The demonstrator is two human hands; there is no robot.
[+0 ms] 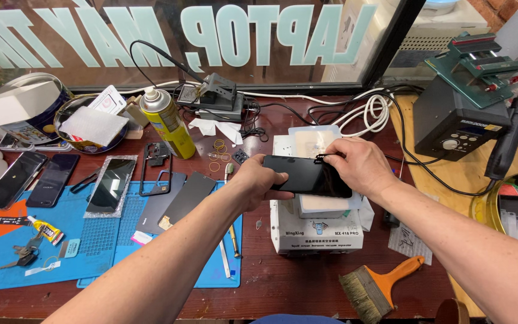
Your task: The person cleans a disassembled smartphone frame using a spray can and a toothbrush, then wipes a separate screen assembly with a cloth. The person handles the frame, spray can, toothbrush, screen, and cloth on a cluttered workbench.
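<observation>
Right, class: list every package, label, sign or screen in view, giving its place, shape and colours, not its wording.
Window sign: top, large pale mint letters on glass.
White box: centre, under the hands, rectangular, dark print.
Spray can: left of centre, yellow cylinder, labelled.
Glue tube: blue mat, small, yellow.
Dark phone panel: held by left hand and right hand.

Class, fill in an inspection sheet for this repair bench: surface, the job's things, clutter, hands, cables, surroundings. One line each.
Surface: dark red bench with a blue work mat on its left part.
Job's things: black phone held flat above a white box-shaped machine.
Clutter: yellow spray can, loose phones, orange-handled brush, glue tube, keys.
Hands: left hand grips the phone's left end; right hand pinches its top edge.
Cables: coiled white cable and black leads behind the machine.
Surroundings: lettered window; hot-air station on the right.
</observation>
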